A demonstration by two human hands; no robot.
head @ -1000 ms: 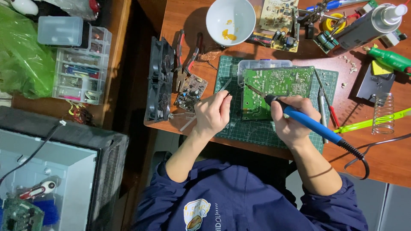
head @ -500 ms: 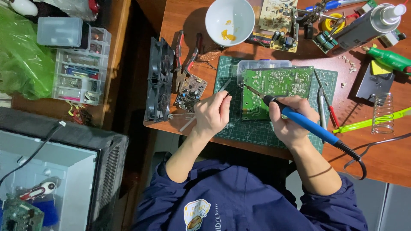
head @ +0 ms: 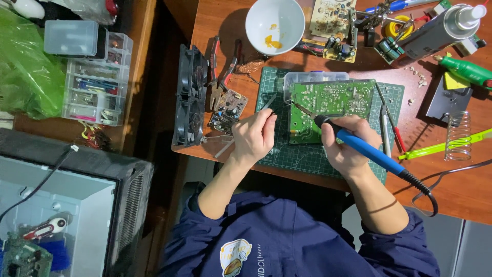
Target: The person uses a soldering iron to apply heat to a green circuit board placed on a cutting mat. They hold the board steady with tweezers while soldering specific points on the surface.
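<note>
Below, wooden desk (head: pixel 461 190), green cutting mat (head: pixel 307 154), circuit board (head: pixel 333 102).

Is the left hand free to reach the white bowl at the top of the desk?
Probably not: the left hand already holds a thin metal tool, though nothing blocks the way to the white bowl.

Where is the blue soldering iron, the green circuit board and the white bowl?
soldering iron (head: pixel 366 149), head view, on its blue handle.
green circuit board (head: pixel 333 100), head view, on its bare middle.
white bowl (head: pixel 259 23), head view, on its inner wall.
</note>
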